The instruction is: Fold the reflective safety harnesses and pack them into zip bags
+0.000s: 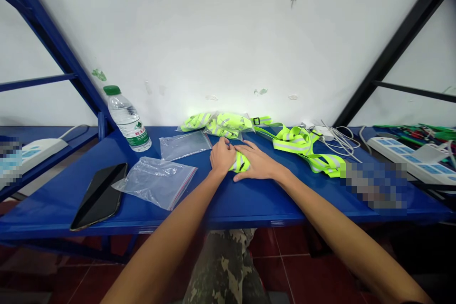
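While a folded neon-yellow reflective strap (pixel 240 164) lies on the blue metal tabletop (pixel 228 211) between both hands, its long axis runs roughly left to right, ends mostly hidden. Left hand (pixel 223 156) grasps its left end, fingers curled over. Right hand (pixel 258 164) presses on its right side, fingers extended, not clenched. Clear zip-lock plastic bag (pixel 183 146) sits just behind left; loose neon reflective strap (pixel 295 142) lies right.
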Demonstrator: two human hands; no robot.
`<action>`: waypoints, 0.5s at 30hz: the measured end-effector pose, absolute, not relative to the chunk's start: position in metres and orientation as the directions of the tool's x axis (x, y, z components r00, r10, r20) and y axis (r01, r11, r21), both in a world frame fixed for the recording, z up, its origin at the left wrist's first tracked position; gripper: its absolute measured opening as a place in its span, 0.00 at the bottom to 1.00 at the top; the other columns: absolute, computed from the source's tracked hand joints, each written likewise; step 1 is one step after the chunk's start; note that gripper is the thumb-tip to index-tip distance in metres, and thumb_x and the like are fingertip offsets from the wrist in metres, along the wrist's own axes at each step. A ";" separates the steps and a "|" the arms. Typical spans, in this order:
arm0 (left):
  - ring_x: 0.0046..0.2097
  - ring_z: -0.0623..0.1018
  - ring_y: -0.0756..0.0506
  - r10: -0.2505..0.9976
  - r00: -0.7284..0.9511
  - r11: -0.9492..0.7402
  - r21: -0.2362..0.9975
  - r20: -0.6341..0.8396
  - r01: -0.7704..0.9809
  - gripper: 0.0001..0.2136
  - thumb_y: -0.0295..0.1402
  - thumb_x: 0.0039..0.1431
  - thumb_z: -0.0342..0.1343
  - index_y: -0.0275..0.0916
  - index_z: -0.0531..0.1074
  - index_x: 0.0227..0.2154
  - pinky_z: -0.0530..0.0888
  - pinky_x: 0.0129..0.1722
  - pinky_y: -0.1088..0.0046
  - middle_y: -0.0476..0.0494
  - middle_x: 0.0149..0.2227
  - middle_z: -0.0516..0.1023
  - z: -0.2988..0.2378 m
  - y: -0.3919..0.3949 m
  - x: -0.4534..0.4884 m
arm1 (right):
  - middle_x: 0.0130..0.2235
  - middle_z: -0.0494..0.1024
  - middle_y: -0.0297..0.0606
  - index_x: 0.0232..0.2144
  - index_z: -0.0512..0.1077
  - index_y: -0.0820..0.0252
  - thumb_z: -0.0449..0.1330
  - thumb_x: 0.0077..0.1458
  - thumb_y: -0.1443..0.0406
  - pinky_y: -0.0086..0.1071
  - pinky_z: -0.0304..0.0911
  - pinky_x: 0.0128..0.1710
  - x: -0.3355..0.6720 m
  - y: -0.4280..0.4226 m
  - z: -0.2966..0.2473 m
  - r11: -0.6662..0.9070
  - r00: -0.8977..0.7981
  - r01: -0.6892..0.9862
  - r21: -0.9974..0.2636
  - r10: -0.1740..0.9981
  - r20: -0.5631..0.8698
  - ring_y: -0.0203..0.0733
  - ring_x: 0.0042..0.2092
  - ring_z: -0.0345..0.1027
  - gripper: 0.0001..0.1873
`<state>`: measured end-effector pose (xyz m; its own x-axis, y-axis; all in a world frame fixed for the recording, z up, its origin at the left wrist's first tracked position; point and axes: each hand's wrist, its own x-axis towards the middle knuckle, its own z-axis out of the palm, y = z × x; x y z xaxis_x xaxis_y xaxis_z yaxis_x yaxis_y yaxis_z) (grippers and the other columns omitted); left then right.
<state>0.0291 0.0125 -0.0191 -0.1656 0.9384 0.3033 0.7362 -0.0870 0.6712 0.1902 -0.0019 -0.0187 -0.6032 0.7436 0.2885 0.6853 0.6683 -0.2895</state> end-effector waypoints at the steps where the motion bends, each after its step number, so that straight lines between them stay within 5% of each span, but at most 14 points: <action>1: 0.42 0.79 0.41 0.934 -0.178 -0.089 0.687 0.309 0.721 0.07 0.32 0.57 0.52 0.42 0.69 0.38 0.70 0.40 0.66 0.42 0.37 0.80 -0.020 0.014 0.028 | 0.60 0.68 0.54 0.63 0.61 0.64 0.66 0.37 0.38 0.53 0.51 0.61 0.188 -0.004 -0.018 0.682 -0.616 0.677 -0.278 0.731 0.293 0.63 0.64 0.53 0.57; 4: 0.40 0.78 0.44 0.929 -0.199 -0.117 0.759 0.311 0.640 0.05 0.32 0.57 0.53 0.41 0.69 0.36 0.71 0.41 0.68 0.44 0.36 0.79 -0.022 0.016 0.025 | 0.53 0.75 0.53 0.57 0.67 0.65 0.64 0.48 0.43 0.48 0.60 0.55 0.184 -0.005 -0.015 0.688 -0.616 0.678 -0.259 0.724 0.310 0.57 0.54 0.67 0.43; 7: 0.40 0.78 0.45 0.913 -0.180 -0.221 0.815 0.365 0.535 0.11 0.41 0.58 0.55 0.38 0.69 0.37 0.72 0.44 0.69 0.42 0.36 0.79 -0.019 0.012 0.026 | 0.49 0.78 0.49 0.54 0.70 0.63 0.62 0.53 0.48 0.44 0.63 0.50 0.184 -0.004 -0.013 0.654 -0.562 0.691 -0.306 0.753 0.342 0.55 0.50 0.71 0.33; 15: 0.48 0.76 0.43 0.922 0.059 -0.362 0.796 0.383 0.486 0.24 0.54 0.58 0.53 0.41 0.69 0.48 0.70 0.49 0.66 0.42 0.47 0.77 -0.011 -0.002 0.032 | 0.32 0.78 0.34 0.34 0.77 0.63 0.66 0.46 0.55 0.31 0.63 0.35 0.194 0.005 -0.010 0.475 -0.327 0.443 -0.760 0.875 0.356 0.42 0.35 0.70 0.18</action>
<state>0.0317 -0.0020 -0.0108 0.0595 0.9220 0.3827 0.4860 -0.3616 0.7956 0.1939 0.0052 -0.0103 -0.3265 0.8754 0.3564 0.4430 0.4748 -0.7605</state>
